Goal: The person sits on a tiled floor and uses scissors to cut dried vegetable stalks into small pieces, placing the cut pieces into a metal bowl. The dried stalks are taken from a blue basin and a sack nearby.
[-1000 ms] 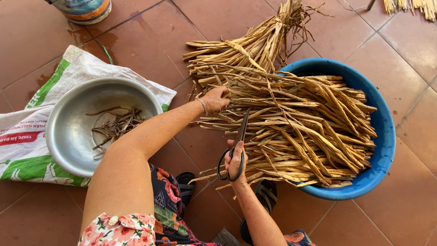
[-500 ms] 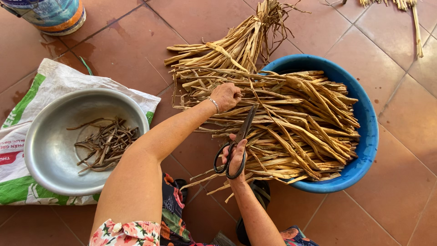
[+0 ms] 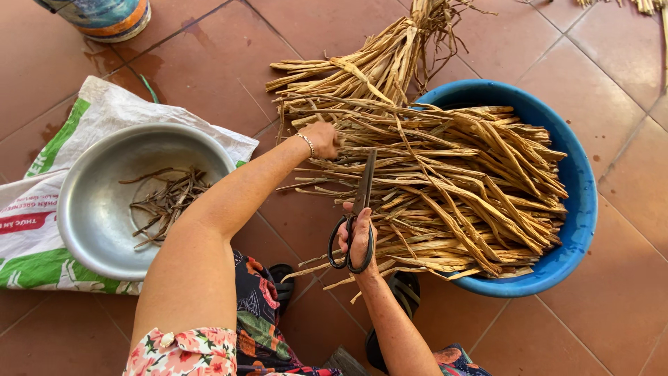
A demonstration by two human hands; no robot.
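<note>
Red tile floor (image 3: 209, 63) fills the frame, seen from above w/ a seated person's arms and floral clothing at bottom. Right of centre, a blue plastic basin (image 3: 581, 209) holds a big heap of dried tan stalks (image 3: 452, 181), their ends spilling over the left rim onto the tiles; a second bundle fans toward top centre. Left: a dented metal bowl (image 3: 90, 209) w/ a few dark trimmed bits (image 3: 163, 202), resting on a white-and-green woven sack (image 3: 42, 174).

Left hand (image 3: 321, 139), bracelet at wrist, is closed around stalk ends at centre frame. Right hand (image 3: 358, 233), lower centre, has fingers through the loops of dark scissors (image 3: 356, 212), blades nearly together and pointing up into the stalks.

Vs. a sec ago: the view has drifted right, and the left hand has slid further up along the overhanging ends while the scissors stay put. Reads as lining up a fresh stalk end for trimming, not yet cut.

Hard to tell: which stalk is gripped, whether the blades touch any. Painted pot at upper left is cut off; dark sandals sit partly hidden under arm and stalks.
</note>
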